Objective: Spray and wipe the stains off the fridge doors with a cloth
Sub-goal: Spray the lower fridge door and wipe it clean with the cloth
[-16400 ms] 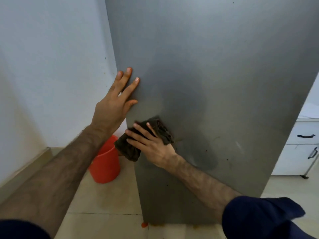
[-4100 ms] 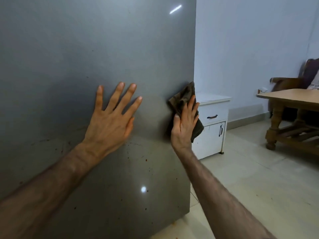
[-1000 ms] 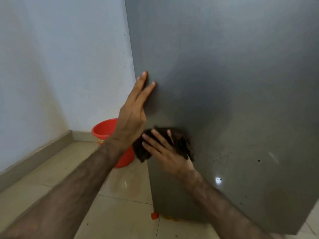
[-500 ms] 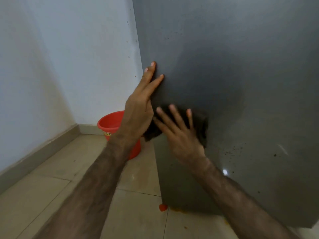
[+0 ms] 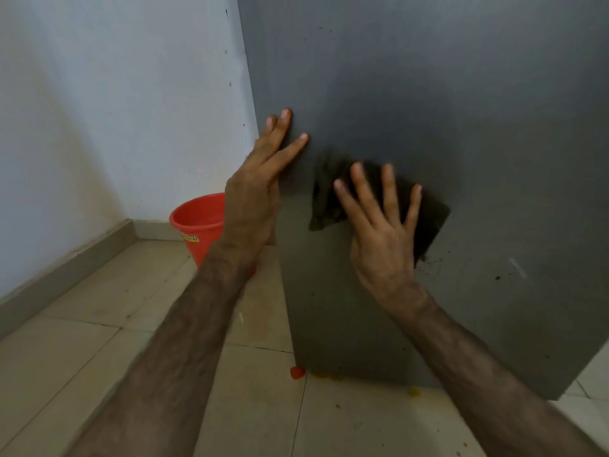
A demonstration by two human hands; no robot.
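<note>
The grey fridge door fills the right of the head view. My right hand presses a dark cloth flat against the door with straight, spread fingers. My left hand rests flat on the door's left edge, fingers straight and pointing up. Dark specks of stain dot the door just right of and below the cloth. No spray bottle is in view.
A red bucket stands on the tiled floor behind the fridge's left edge, near the white wall. Orange-red spots lie on the tiles at the foot of the fridge.
My right hand has slid the cloth to the right and a little up across the door. My left hand has stayed flat on the door's left edge.
</note>
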